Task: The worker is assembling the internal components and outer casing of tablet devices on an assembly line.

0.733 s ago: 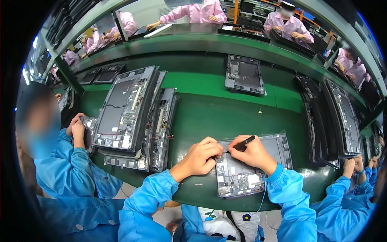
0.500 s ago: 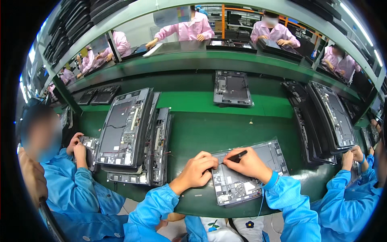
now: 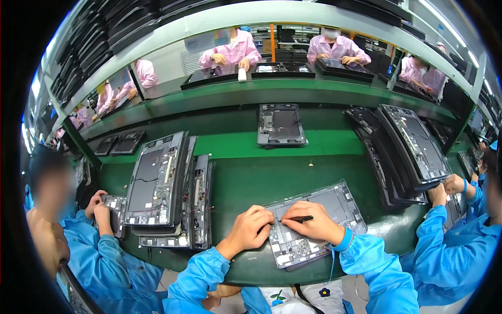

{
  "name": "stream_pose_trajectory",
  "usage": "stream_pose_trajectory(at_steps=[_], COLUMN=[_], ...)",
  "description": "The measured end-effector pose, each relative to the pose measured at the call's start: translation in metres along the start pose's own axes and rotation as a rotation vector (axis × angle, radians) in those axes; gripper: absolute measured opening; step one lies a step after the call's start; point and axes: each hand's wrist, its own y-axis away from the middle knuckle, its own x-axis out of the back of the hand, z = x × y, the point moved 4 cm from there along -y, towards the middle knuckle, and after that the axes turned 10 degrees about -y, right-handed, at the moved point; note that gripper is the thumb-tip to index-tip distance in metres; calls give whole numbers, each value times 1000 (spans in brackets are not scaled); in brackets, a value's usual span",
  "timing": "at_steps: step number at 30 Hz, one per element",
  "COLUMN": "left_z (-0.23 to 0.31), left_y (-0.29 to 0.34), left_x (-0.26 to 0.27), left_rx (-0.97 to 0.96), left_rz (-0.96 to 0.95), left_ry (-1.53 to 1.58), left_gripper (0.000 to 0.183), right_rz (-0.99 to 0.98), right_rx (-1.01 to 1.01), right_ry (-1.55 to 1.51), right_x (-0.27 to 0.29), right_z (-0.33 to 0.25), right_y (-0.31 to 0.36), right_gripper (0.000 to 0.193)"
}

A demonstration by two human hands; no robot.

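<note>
An opened laptop chassis [image 3: 334,204], with its circuit board and dark battery bare, lies slightly tilted on the green bench before me. My right hand [image 3: 314,224] rests over its middle, thumb and fingers pinching a slim black pen-like tool [image 3: 300,218]. The tool's tip points left, down near the chassis's upper left part. My left hand [image 3: 249,227] is at the chassis's left edge, its fingers curled and the fingertips pressed together close to that tip. What they pinch, if anything, is too small to tell. A blue band with a thin cord circles my right wrist.
Stacks of similar opened chassis stand at left [image 3: 157,183] and right [image 3: 413,144]. Another chassis [image 3: 281,124] lies at the far middle of the green bench [image 3: 235,172]. Co-workers in blue sit on both sides; others in pink work behind the shelf frame [image 3: 209,97].
The whole view has shifted a little. Both hands stay at the same part of the chassis, and the black tool now lies flatter. A co-worker opposite has drawn an outstretched arm in.
</note>
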Motion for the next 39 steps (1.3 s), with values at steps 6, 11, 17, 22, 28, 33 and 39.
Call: stream_pose_trajectory(at_steps=[6, 11, 17, 22, 28, 33, 39], left_z=[1, 4, 3, 1, -1, 0, -1], left_y=[1, 1, 2, 1, 1, 2, 1], left_x=[-1, 0, 0, -1, 0, 0, 0], left_rx=[4, -11, 1, 12, 24, 47, 55], left_rz=[10, 39, 24, 25, 24, 24, 18], left_ry=[-27, -43, -39, -24, -18, -24, 17], left_gripper=[18, 19, 20, 20, 20, 20, 20], right_rz=[-30, 27, 6, -59, -146, -87, -8], right_rx=[13, -140, -313, -304, -285, -153, -166], right_ry=[32, -179, -290, -352, -326, -144, 20], right_x=[1, -1, 0, -7, -8, -9, -13], right_z=[-10, 1, 25, 40, 34, 25, 10], right_y=[7, 10, -20, -18, -24, -23, -15], right_gripper=[10, 10, 18, 17, 12, 15, 10])
